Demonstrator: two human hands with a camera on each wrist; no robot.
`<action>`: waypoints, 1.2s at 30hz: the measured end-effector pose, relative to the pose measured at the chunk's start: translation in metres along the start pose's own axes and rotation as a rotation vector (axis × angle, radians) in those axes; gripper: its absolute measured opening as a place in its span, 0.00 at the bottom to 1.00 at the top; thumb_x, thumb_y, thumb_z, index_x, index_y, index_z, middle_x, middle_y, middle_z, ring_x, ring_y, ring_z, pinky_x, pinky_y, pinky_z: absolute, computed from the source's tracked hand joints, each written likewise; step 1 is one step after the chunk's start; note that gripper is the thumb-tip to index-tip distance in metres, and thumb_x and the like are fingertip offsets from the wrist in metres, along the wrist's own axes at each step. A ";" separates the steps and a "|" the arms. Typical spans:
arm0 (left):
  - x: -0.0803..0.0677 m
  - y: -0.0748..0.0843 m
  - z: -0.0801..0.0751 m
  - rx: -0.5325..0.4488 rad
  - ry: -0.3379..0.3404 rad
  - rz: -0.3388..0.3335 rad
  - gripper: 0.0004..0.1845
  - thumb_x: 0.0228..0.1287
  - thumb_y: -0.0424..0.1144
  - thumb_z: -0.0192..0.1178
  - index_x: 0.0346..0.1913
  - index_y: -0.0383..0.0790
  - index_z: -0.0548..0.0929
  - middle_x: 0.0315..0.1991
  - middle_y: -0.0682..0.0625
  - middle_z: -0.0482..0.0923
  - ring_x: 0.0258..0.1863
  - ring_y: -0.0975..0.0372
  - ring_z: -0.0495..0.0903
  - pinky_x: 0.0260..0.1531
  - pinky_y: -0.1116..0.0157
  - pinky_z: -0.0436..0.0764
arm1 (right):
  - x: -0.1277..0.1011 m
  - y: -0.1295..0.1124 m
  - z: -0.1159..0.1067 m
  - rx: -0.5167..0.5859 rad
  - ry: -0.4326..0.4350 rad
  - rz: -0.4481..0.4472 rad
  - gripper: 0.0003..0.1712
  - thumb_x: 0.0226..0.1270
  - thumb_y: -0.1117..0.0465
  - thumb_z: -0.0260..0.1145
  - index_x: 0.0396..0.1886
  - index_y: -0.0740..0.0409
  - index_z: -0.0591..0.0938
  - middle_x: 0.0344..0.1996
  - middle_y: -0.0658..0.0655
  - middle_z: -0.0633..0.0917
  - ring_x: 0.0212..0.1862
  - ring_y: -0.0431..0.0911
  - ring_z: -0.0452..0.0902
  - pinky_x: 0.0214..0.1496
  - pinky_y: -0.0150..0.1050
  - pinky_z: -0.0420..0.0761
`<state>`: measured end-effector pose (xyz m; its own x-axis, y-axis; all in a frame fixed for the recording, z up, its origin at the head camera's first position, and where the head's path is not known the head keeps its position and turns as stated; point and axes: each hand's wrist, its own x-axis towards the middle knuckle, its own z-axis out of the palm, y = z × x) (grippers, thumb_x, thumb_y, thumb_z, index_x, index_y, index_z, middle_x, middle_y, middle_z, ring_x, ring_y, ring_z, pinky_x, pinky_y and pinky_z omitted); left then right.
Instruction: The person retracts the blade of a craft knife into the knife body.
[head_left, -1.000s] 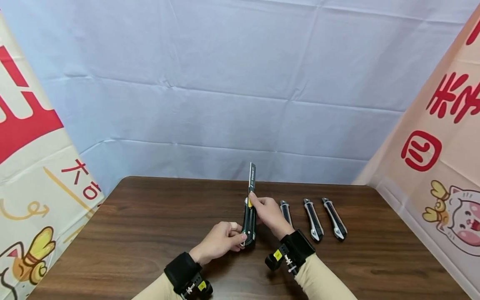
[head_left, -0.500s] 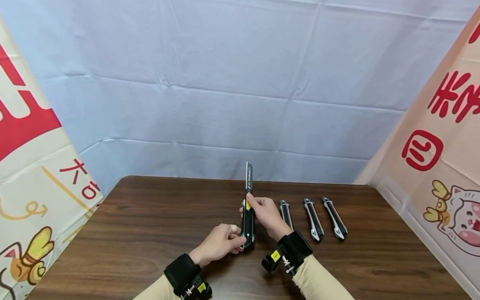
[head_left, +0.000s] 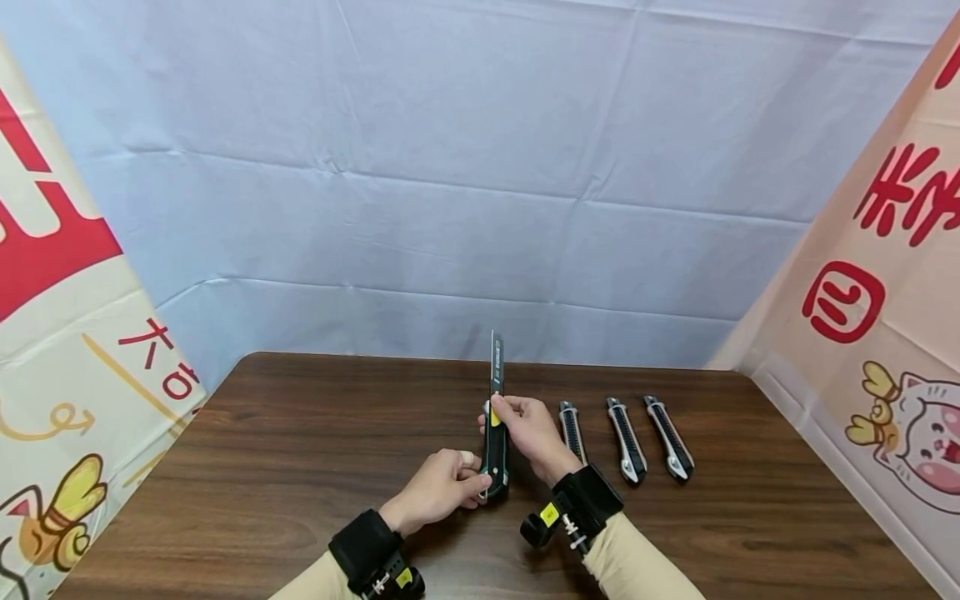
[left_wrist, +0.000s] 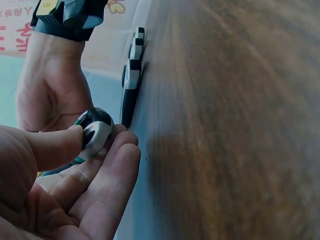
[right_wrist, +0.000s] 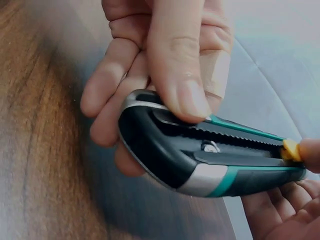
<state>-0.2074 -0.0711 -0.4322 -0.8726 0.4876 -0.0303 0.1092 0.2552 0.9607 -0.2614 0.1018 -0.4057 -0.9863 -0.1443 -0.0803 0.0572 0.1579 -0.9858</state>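
Note:
A black and green utility knife (head_left: 495, 457) is held upright between my hands, its long blade (head_left: 497, 362) pointing away from me. My left hand (head_left: 433, 490) pinches the rounded butt end between thumb and fingers; the left wrist view shows the silver-and-black end cap (left_wrist: 99, 137) there. My right hand (head_left: 536, 429) grips the upper handle, its thumb on the yellow slider (right_wrist: 290, 151). In the right wrist view the toothed slot along the handle is visible. A pale bandage (right_wrist: 216, 72) wraps one left finger.
Three more utility knives lie to the right on the brown wooden table (head_left: 315, 433): a near one (head_left: 572, 429) partly behind my right hand, a middle one (head_left: 627, 442) and a far-right one (head_left: 670, 437). A pale cloth (head_left: 450, 167) hangs behind; printed banners flank the table.
The knife has shifted slightly left. My right thumb and the yellow slider have come a little toward me along the handle, and the blade tip sits slightly lower. My left hand keeps its pinch.

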 end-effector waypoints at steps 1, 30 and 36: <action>0.000 0.000 0.000 0.001 0.001 0.000 0.12 0.71 0.34 0.56 0.49 0.29 0.82 0.40 0.37 0.87 0.36 0.50 0.87 0.35 0.61 0.87 | 0.000 0.000 0.000 -0.001 -0.003 -0.004 0.26 0.76 0.49 0.55 0.57 0.67 0.78 0.45 0.67 0.86 0.45 0.50 0.85 0.50 0.42 0.84; 0.001 0.001 -0.001 -0.019 0.022 -0.001 0.12 0.70 0.35 0.58 0.49 0.28 0.81 0.41 0.37 0.87 0.37 0.53 0.87 0.36 0.62 0.87 | -0.004 -0.005 -0.007 0.030 -0.048 -0.003 0.22 0.77 0.54 0.54 0.60 0.63 0.76 0.51 0.65 0.85 0.55 0.55 0.82 0.57 0.44 0.82; 0.002 0.003 -0.002 -0.012 0.034 0.008 0.11 0.70 0.35 0.58 0.48 0.30 0.82 0.41 0.38 0.87 0.37 0.57 0.87 0.36 0.66 0.87 | -0.002 -0.003 -0.009 0.094 -0.082 0.025 0.26 0.77 0.48 0.54 0.60 0.65 0.76 0.52 0.67 0.84 0.55 0.55 0.82 0.54 0.42 0.84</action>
<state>-0.2100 -0.0707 -0.4289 -0.8876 0.4605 -0.0133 0.1108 0.2415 0.9641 -0.2606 0.1107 -0.4014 -0.9685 -0.2217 -0.1132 0.0998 0.0711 -0.9925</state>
